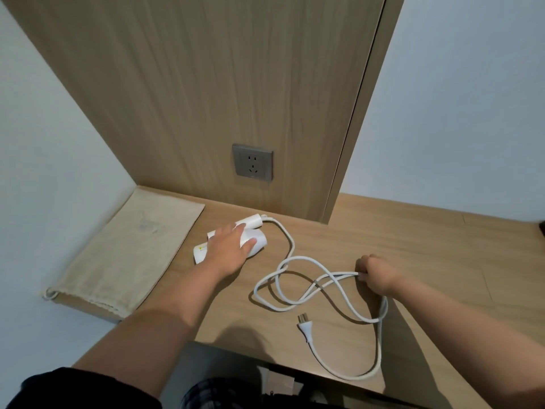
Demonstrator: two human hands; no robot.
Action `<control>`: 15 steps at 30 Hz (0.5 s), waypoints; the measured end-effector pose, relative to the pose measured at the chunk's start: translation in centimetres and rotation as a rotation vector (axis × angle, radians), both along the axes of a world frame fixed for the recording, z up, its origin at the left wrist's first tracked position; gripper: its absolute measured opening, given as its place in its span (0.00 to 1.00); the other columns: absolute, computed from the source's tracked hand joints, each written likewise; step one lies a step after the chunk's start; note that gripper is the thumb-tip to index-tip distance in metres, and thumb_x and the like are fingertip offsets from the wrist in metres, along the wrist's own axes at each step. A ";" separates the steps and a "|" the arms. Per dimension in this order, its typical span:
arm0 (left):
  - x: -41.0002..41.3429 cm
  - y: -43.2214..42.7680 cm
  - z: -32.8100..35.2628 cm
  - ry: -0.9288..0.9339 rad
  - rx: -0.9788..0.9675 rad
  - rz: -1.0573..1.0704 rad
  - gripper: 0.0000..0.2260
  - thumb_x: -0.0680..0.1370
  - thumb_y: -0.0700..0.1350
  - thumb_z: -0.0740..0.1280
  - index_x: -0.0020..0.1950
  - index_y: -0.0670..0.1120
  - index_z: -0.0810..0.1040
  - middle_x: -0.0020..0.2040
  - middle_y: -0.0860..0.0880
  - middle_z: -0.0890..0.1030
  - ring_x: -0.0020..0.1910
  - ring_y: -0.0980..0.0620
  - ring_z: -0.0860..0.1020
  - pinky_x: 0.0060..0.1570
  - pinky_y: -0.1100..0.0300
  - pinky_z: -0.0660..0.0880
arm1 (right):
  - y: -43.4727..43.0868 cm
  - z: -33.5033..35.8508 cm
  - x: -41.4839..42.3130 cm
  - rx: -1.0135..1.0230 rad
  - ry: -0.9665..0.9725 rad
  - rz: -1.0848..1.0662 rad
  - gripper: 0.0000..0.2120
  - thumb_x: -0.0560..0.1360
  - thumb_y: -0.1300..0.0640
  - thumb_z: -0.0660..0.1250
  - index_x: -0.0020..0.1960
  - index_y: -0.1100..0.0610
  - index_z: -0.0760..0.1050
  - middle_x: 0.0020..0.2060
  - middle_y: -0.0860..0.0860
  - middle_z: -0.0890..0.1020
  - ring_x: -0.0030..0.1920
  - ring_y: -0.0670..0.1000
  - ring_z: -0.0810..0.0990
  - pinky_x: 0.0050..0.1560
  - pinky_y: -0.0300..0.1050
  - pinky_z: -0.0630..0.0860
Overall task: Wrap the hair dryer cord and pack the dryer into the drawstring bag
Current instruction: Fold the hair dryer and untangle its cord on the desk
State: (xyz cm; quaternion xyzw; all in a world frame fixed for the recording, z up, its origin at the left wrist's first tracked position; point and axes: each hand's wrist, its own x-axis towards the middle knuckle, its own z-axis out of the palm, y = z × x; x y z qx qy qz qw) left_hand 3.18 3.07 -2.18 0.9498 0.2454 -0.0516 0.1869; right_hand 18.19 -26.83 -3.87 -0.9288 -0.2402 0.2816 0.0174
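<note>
The white hair dryer (236,240) lies folded on your wooden desk (413,246) under your flat, open left hand (233,246); your right hand (376,274) is fisted around its looped cord (290,246) (plug (305,326) loose). The beige drawstring bag (124,255) lies flat leftward, below a grey wall socket (252,166).

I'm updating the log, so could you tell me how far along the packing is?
Done: the plug is out of the socket. In hand: the left hand rests on the dryer; the right hand grips the loose cord. Left: wrapping and bagging; the bag lies flat.
</note>
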 end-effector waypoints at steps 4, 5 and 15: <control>1.6 -5.3 3.8 -0.133 -0.467 -0.096 0.18 0.82 0.53 0.55 0.69 0.48 0.71 0.68 0.49 0.74 0.68 0.50 0.70 0.67 0.55 0.65 | -1.0 1.2 1.1 0.240 0.108 -0.259 0.06 0.74 0.61 0.68 0.42 0.58 0.71 0.38 0.54 0.78 0.38 0.53 0.76 0.36 0.42 0.71; 1.8 -6.5 4.3 -0.077 -0.539 -0.141 0.16 0.82 0.54 0.56 0.64 0.49 0.75 0.63 0.49 0.78 0.63 0.50 0.74 0.63 0.55 0.69 | -1.3 1.7 1.5 0.322 0.167 -0.336 0.07 0.73 0.64 0.69 0.39 0.59 0.72 0.33 0.54 0.78 0.32 0.52 0.77 0.31 0.40 0.72; 0.6 -10.9 4.0 0.229 -0.576 -0.353 0.18 0.80 0.56 0.60 0.35 0.54 0.82 0.39 0.54 0.83 0.40 0.53 0.80 0.50 0.56 0.76 | -2.6 7.3 2.6 0.887 0.535 -0.770 0.06 0.75 0.71 0.63 0.41 0.68 0.75 0.29 0.60 0.77 0.21 0.48 0.77 0.23 0.38 0.76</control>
